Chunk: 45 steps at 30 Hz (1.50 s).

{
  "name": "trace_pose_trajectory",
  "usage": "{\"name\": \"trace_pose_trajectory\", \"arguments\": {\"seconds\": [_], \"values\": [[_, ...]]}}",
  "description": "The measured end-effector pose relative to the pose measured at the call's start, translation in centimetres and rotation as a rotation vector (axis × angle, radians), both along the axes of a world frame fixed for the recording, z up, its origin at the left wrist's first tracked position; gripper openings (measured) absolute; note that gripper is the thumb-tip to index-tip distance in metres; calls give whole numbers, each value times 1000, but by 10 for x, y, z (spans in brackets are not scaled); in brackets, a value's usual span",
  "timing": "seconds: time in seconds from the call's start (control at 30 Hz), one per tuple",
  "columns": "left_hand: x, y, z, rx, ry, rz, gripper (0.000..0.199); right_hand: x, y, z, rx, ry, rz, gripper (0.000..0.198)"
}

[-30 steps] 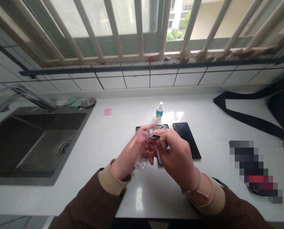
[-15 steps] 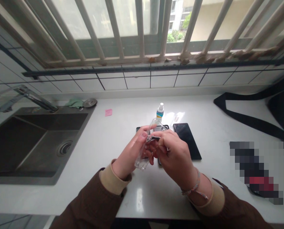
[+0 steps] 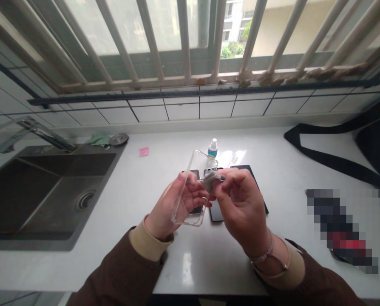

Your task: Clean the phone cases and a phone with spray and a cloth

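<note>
My left hand (image 3: 164,204) grips a clear phone case (image 3: 194,163) by its edge, and the case is tilted up in front of the palm. A small grey cloth (image 3: 211,183) is pinched in my right hand (image 3: 244,208), close against the case. Whether the cloth touches the case's inner or outer side I cannot tell. Beneath the hands, a phone (image 3: 217,213) and another dark flat device (image 3: 195,174) lie on the counter, both partly covered.
A small bottle with a white cap (image 3: 212,148) stands behind the hands. A black tablet (image 3: 245,167) lies partly under my right hand. To the left are a pink note (image 3: 143,151) and a sink (image 3: 69,244); a black strap (image 3: 333,159) lies at right.
The case has turned to show more of its flat face. My right hand has shifted slightly right, and more of the grey cloth shows between the hands.
</note>
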<state>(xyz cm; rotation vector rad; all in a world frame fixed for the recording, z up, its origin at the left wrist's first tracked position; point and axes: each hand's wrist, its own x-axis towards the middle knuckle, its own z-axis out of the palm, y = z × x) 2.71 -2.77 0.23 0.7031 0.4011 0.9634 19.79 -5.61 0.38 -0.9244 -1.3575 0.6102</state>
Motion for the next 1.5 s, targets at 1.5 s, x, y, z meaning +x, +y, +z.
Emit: {"name": "trace_pose_trajectory", "arguments": {"seconds": [1.5], "values": [[12, -8, -4, 12, 237, 22, 45, -3, 1, 5, 139, -341, -175, 18]]}}
